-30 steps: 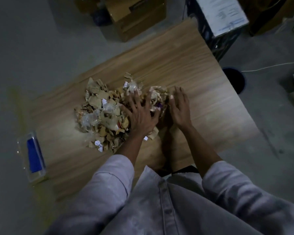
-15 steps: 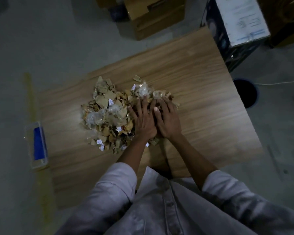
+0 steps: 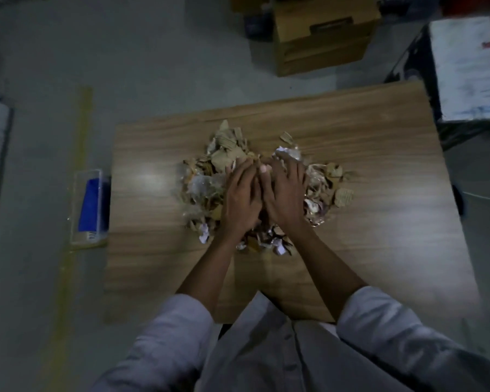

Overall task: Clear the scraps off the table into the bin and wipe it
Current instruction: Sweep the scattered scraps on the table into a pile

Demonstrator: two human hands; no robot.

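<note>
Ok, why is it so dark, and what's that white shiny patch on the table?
Head view: dim lighting makes everything grey and murky; the white patch is glare on the smooth table, left of the scraps; the left hand and right hand look smeared by motion blur; the wide-angle lens bends the table's edges.
</note>
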